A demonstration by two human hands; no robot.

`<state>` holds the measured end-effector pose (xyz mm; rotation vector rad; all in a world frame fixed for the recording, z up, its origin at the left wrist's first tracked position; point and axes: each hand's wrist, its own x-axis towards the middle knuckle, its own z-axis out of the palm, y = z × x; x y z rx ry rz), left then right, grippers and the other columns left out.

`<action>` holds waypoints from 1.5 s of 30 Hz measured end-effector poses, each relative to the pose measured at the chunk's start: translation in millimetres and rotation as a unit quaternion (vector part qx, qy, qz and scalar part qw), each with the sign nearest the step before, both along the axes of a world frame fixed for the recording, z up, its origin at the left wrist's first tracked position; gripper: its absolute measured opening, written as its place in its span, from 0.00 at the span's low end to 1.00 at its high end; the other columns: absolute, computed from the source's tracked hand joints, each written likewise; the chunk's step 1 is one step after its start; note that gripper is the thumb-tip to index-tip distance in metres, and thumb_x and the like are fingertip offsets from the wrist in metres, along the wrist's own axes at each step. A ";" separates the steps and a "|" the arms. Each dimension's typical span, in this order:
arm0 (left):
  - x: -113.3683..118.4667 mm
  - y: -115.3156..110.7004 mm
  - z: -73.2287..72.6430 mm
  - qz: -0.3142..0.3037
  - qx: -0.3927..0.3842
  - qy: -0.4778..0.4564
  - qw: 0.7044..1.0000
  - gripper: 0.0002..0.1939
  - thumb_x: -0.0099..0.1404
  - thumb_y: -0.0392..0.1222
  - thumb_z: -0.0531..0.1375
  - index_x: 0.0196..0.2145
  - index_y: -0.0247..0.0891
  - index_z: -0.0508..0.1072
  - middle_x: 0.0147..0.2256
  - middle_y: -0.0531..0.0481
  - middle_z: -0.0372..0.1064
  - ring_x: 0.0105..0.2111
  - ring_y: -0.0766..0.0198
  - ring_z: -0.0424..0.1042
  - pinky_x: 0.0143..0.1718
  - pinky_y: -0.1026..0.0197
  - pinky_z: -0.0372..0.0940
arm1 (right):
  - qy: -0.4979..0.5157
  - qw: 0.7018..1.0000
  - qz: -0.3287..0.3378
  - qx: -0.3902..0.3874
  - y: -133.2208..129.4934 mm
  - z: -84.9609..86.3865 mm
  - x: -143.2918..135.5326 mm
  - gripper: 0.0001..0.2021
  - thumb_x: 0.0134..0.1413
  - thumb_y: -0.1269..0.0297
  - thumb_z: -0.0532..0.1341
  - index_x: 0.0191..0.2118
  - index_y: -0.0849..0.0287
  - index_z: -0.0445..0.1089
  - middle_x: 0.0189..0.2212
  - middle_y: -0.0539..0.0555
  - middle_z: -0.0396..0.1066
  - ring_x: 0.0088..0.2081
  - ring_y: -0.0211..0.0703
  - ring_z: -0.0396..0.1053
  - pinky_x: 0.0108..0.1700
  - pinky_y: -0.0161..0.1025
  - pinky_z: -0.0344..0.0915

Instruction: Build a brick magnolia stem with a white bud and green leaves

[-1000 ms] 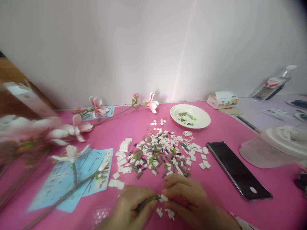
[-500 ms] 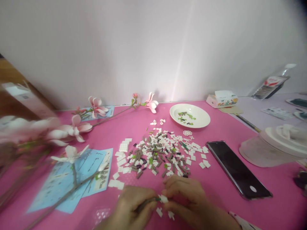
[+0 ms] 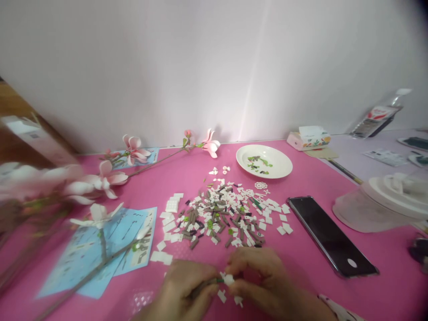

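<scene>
My left hand is closed around a thin dark green and brown stem, whose tip points right. At that tip sits a small white building piece, pinched between the thumb and fingers of my right hand. The two hands nearly meet just above the pink table. Below the white piece lie two loose white pieces, one a square tile and the other a jagged piece. A large pile of small white, brown, green and black building pieces spreads out beyond my hands.
Blue instruction sheets lie at left under a built magnolia branch; more pink-white blossoms stand behind. A white plate holds green pieces. A phone, a lidded tub, a tissue pack and a bottle are at right.
Both hands stay almost in place with the stem and white piece between them. The right-hand fingers have shifted slightly at the white piece. The pile and other things look unchanged.
</scene>
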<state>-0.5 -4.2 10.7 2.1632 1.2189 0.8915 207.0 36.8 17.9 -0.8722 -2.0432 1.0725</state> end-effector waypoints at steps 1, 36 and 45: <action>0.0 -0.3 -0.1 0.004 0.000 -0.002 1.000 0.09 0.66 0.39 0.56 0.31 0.40 0.75 0.23 0.53 0.76 0.22 0.67 0.72 0.26 0.69 0.63 | 0.000 1.000 0.000 -0.006 0.1 0.3 -0.3 0.05 0.51 0.65 0.67 0.30 0.59 0.72 0.24 0.48 0.73 0.26 0.35 0.70 0.30 0.29 0.63; 2.9 -1.5 5.0 0.013 -0.025 -0.007 1.000 0.09 0.66 0.38 0.55 0.31 0.40 0.75 0.25 0.51 0.75 0.22 0.66 0.71 0.26 0.69 0.65 | -0.064 0.978 0.055 0.192 0.5 5.6 0.3 0.07 0.59 0.62 0.56 0.34 0.60 0.66 0.28 0.53 0.67 0.34 0.45 0.64 0.45 0.46 0.62; 3.2 1.8 9.9 -0.028 -0.019 -0.009 0.999 0.10 0.66 0.38 0.54 0.29 0.39 0.74 0.23 0.52 0.73 0.21 0.67 0.69 0.22 0.70 0.62 | -0.064 0.969 0.080 0.226 4.4 5.1 -3.7 0.03 0.58 0.70 0.57 0.35 0.58 0.67 0.26 0.49 0.66 0.31 0.40 0.65 0.51 0.45 0.63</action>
